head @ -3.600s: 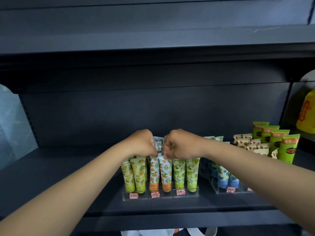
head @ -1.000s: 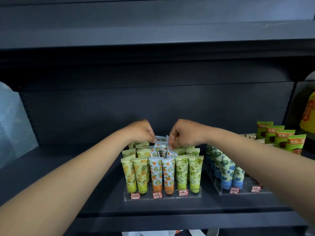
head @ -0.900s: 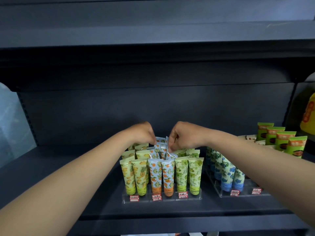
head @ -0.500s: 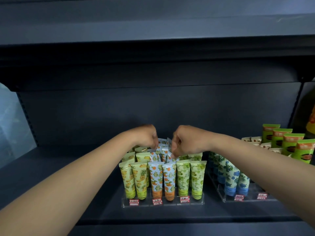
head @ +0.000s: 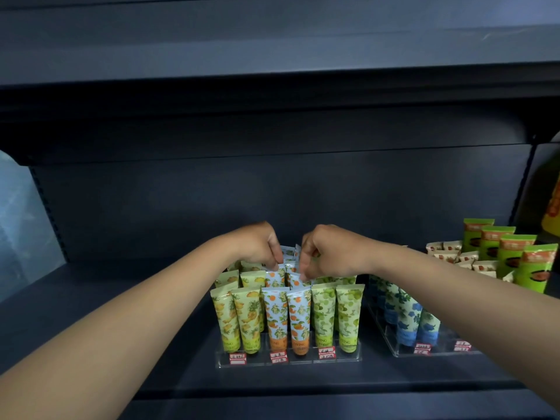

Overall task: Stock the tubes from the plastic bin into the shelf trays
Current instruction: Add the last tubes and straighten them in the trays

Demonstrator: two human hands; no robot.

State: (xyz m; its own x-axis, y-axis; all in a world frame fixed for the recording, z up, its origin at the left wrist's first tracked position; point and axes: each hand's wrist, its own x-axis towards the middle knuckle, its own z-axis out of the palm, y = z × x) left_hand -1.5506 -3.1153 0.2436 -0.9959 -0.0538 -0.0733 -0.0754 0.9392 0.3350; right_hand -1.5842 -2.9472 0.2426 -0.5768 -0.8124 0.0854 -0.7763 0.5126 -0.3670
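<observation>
The orange-print tubes stand cap-down in the middle lanes of the clear shelf tray; they seem light, soft and a little slippery, so the flat crimped top is the best place to pinch. The left hand and right hand each pinch such a top in the back rows with curled fingers. The tubes are pale blue with oranges and green leaves, with an orange band near the cap.

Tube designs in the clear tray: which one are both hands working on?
The orange-fruit tubes in the tray's middle lanes; both hands pinch tops there, between pineapple tubes and green-fruit tubes.
</observation>
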